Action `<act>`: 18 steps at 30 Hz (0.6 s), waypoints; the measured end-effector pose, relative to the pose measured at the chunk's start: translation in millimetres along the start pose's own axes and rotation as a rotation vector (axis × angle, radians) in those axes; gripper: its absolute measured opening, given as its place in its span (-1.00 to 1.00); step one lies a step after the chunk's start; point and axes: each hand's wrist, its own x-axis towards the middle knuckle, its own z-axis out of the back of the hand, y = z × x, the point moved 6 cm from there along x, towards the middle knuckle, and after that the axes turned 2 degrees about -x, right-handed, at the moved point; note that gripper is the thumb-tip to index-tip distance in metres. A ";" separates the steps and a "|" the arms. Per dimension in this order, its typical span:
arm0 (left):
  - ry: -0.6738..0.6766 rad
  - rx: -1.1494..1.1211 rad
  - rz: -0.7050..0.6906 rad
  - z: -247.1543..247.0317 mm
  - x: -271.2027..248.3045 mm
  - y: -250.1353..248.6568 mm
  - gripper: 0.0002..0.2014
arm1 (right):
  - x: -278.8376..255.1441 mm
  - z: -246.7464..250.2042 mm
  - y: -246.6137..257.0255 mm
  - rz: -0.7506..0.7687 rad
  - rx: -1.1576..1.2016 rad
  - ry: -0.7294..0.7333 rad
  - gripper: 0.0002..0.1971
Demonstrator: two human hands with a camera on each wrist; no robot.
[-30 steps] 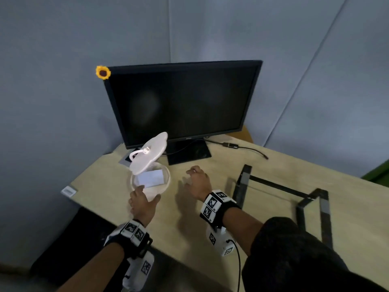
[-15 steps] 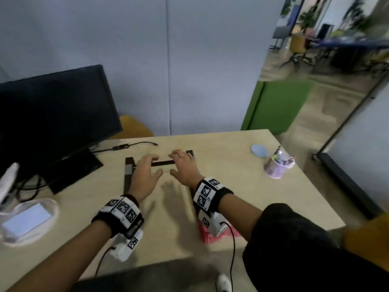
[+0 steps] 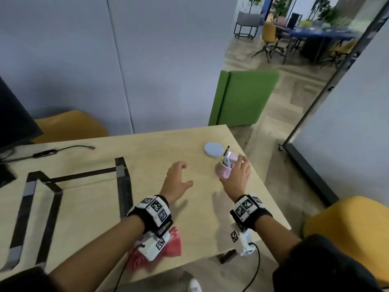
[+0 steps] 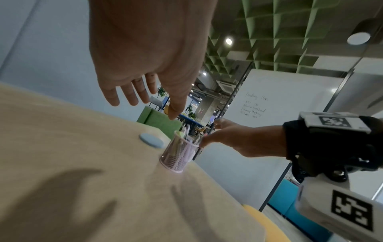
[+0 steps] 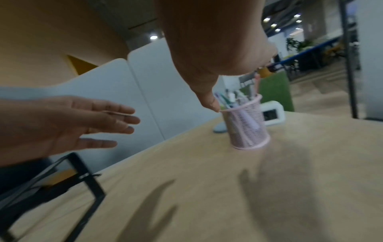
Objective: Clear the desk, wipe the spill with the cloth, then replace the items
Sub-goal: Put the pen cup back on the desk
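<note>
A pink mesh pen cup [image 3: 224, 169] full of pens stands near the desk's right edge, beside a round blue coaster [image 3: 213, 150]. My right hand [image 3: 237, 169] reaches over the cup's right side, fingers spread. Its thumb [image 5: 209, 101] touches the rim of the cup [image 5: 246, 124] without closing round it. Left of the cup, my left hand [image 3: 186, 173] hovers open above bare desk, fingers apart. A red cloth [image 3: 174, 243] lies at the front edge, partly hidden under my left wrist. In the left wrist view the cup [image 4: 178, 155] stands upright.
A black metal stand [image 3: 122, 180] lies flat on the left half of the desk [image 3: 200, 207]. A monitor [image 3: 12, 114] and a cable [image 3: 63, 150] sit at the far left. A small white clock [image 5: 271, 113] stands behind the cup. Yellow chairs [image 3: 347, 228] flank the desk.
My view swung right, away from the monitor. Both hands left the black stand and moved right; the right hand now reaches the pen cup.
</note>
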 end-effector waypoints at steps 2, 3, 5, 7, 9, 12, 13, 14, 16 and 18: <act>0.031 0.003 0.054 -25.1 14.0 2.7 -0.44 | 13.5 -4.3 -39.2 -0.153 0.041 0.022 -0.02; 0.046 0.002 0.077 -34.4 19.3 4.1 -0.42 | 17.8 -8.7 -53.8 -0.210 0.049 0.055 0.04; 0.060 0.008 0.103 -50.8 29.8 7.5 -0.39 | 27.1 -22.2 -77.2 -0.284 0.072 0.132 0.13; 0.066 0.022 0.116 -65.6 40.2 11.6 -0.41 | 37.6 -39.6 -93.0 -0.307 0.128 0.187 0.17; 0.059 0.030 0.119 -76.6 49.4 14.7 -0.42 | 47.4 -56.8 -101.2 -0.295 0.227 0.221 0.15; 0.050 0.031 0.122 -86.4 58.1 18.1 -0.40 | 59.1 -73.4 -96.5 -0.254 0.495 0.244 -0.12; 0.052 0.025 0.126 -88.9 60.6 19.7 -0.37 | 61.4 -76.3 -90.5 -0.256 0.621 0.266 -0.27; 0.054 0.015 0.132 -90.9 63.1 21.4 -0.33 | 64.9 -79.2 -85.6 -0.241 0.705 0.291 -0.38; 0.067 -0.013 0.151 -92.9 66.3 23.6 -0.20 | 71.3 -79.8 -77.7 -0.236 0.747 0.273 -0.47; 0.078 -0.041 0.168 -92.9 69.1 25.9 -0.08 | 75.6 -78.9 -74.0 -0.243 0.728 0.234 -0.43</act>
